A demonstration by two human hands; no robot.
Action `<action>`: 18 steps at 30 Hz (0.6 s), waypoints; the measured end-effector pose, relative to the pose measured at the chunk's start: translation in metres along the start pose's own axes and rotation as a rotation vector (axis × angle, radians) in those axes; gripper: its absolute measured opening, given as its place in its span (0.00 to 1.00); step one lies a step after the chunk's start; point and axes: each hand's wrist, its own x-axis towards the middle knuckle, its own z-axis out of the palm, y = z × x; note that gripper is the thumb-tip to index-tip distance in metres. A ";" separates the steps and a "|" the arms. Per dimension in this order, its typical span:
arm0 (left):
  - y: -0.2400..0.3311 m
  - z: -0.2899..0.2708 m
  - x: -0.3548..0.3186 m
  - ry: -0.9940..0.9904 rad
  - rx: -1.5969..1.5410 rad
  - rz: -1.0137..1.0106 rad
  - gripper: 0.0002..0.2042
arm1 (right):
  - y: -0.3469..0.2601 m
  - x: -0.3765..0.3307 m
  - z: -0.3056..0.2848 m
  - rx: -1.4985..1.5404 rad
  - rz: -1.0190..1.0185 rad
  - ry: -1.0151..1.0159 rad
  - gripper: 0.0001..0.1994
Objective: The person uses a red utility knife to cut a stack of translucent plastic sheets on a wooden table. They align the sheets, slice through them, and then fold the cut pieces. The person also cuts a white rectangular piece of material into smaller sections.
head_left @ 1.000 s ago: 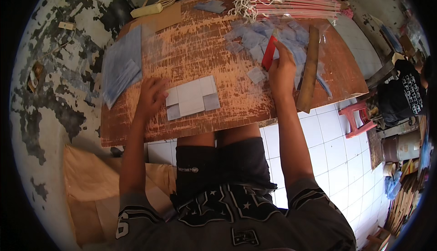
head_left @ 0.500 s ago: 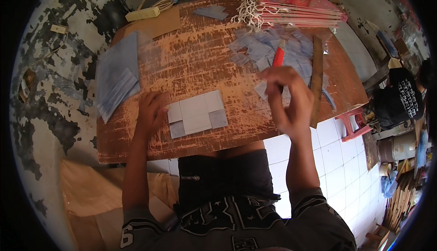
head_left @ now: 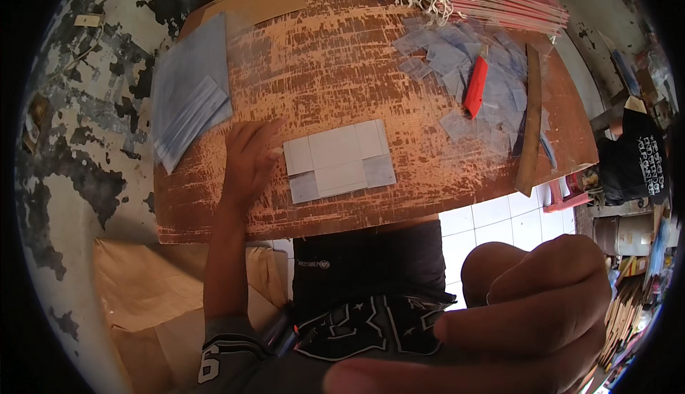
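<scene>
On the right of the worktop [head_left: 321,73], the red-handled cutter [head_left: 476,87] now lies across translucent plastic pieces [head_left: 454,48], released since a second ago; I judge it out of use for now. Right hand [head_left: 542,315]: raised near the camera, fingers curled; I cannot tell whether it holds anything. Left hand [head_left: 250,155]: fingers loosely spread, nothing held. White notched card [head_left: 339,157] lies flat just right of it, cutter farther right.

Shirt [head_left: 342,333] — numeral, lettering | shorts [head_left: 367,262] — small print | black cloth [head_left: 631,169]: white lettering
</scene>
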 end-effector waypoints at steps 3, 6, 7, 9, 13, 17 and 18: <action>-0.013 -0.004 -0.007 0.036 0.070 0.030 0.28 | 0.005 -0.001 0.001 0.022 -0.008 0.038 0.12; -0.008 -0.007 -0.010 0.043 0.024 -0.004 0.29 | 0.004 0.007 0.008 0.053 0.011 0.036 0.13; -0.007 -0.010 -0.012 0.046 0.015 -0.020 0.29 | 0.007 0.007 0.006 0.078 0.019 0.029 0.13; -0.007 -0.010 -0.014 0.038 0.006 -0.026 0.29 | -0.003 0.002 0.000 0.112 0.091 -0.008 0.14; 0.001 -0.014 -0.012 0.008 0.020 -0.051 0.28 | -0.006 -0.010 -0.009 0.147 0.421 -0.190 0.16; 0.005 -0.009 -0.004 0.026 0.011 0.002 0.24 | 0.068 -0.037 -0.003 -0.044 0.540 -0.257 0.18; 0.006 -0.009 -0.006 0.032 0.013 0.020 0.23 | 0.083 -0.048 0.000 -0.116 0.594 -0.288 0.18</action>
